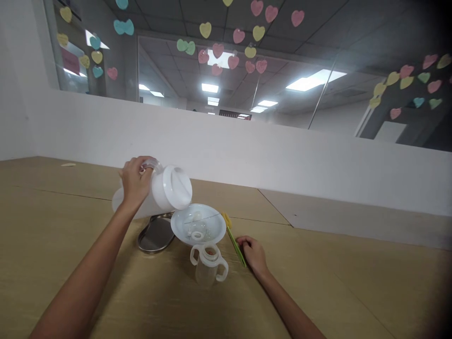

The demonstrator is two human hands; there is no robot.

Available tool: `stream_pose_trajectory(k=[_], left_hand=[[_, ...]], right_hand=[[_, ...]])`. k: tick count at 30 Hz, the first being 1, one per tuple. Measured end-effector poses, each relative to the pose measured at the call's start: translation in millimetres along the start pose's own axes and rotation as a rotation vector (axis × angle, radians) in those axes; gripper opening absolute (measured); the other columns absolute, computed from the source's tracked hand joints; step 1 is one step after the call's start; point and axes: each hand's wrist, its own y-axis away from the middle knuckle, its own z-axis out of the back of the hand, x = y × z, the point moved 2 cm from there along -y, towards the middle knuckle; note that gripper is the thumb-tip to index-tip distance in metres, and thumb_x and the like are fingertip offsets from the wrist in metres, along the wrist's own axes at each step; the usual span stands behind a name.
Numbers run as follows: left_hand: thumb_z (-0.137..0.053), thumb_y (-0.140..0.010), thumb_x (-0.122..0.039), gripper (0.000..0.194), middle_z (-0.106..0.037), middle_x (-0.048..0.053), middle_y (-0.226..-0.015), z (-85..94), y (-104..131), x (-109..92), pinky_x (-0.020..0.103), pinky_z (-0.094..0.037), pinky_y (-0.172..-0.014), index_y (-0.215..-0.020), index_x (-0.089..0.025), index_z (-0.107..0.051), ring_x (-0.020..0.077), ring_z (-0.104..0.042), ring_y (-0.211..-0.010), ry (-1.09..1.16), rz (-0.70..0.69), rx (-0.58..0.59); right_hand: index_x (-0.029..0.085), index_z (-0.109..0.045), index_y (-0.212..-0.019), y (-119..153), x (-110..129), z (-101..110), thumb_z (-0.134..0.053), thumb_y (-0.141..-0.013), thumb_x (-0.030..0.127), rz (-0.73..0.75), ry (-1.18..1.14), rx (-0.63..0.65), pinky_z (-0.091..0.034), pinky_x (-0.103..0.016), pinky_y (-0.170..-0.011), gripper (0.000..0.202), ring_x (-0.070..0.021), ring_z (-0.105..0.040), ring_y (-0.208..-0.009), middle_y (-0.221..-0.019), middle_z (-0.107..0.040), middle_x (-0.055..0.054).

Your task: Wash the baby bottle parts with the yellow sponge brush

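My left hand (136,181) grips the clear handle of a white lidded pitcher (158,193), tipped to the right with its lid over the left edge of a pale blue bowl (178,231). Whether liquid runs out cannot be made out. Inside the bowl lie a small pale ring (197,235) and clear, rounded parts. In front of the bowl stands an upright two-handled baby bottle (206,268), its top uncovered. My right hand (254,254) rests on the table, fingers curled with nothing visible in them, beside a green-handled brush (236,246) with a yellow head.
A metal kidney-shaped tray (155,235) sits left of the bowl, partly beneath the pitcher. Farther back on the wooden table (318,278) is a small pale flat piece (68,165). A white wall (219,141) with glass panels and heart-shaped notes rises behind.
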Motion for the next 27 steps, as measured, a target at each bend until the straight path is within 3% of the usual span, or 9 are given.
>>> stream_pose_trajectory(k=[5, 13, 27], left_hand=[[-0.044, -0.075, -0.016, 0.024, -0.062, 0.002, -0.088, -11.0, 11.5, -16.8, 0.033, -0.035, -0.082, -0.089, -0.021, -0.063, 0.0189, -0.051, -0.084, 0.06, -0.025, 0.106], [-0.042, -0.077, -0.019, 0.026, -0.06, 0.003, -0.087, -12.1, 19.7, -34.8, 0.037, -0.029, -0.083, -0.093, -0.023, -0.062, 0.021, -0.05, -0.084, 0.0, -0.125, 0.183], [-0.041, -0.083, -0.022, 0.026, -0.054, 0.006, -0.081, -16.0, 27.2, -39.3, 0.04, -0.025, -0.081, -0.098, -0.024, -0.062, 0.0232, -0.046, -0.084, -0.192, -0.38, 0.24]], right_hand=[[0.016, -0.067, -0.077, 1.0, 2.6, 0.4, -0.034, -0.071, 0.017, -0.005, 0.013, 0.015, -0.041, -0.026, -0.069, 0.034, -0.0179, -0.06, -0.077, -0.079, -0.068, -0.004], [0.018, -0.068, -0.077, 2.1, 3.0, 0.0, -0.034, -0.072, 0.018, -0.006, 0.028, 0.013, -0.042, -0.026, -0.071, 0.034, -0.018, -0.06, -0.08, -0.08, -0.068, -0.003], [0.016, -0.066, -0.075, 2.7, 2.9, -1.1, -0.036, -0.072, 0.022, 0.01, -0.036, -0.011, -0.042, -0.028, -0.068, 0.031, -0.0195, -0.06, -0.075, -0.078, -0.067, -0.005]])
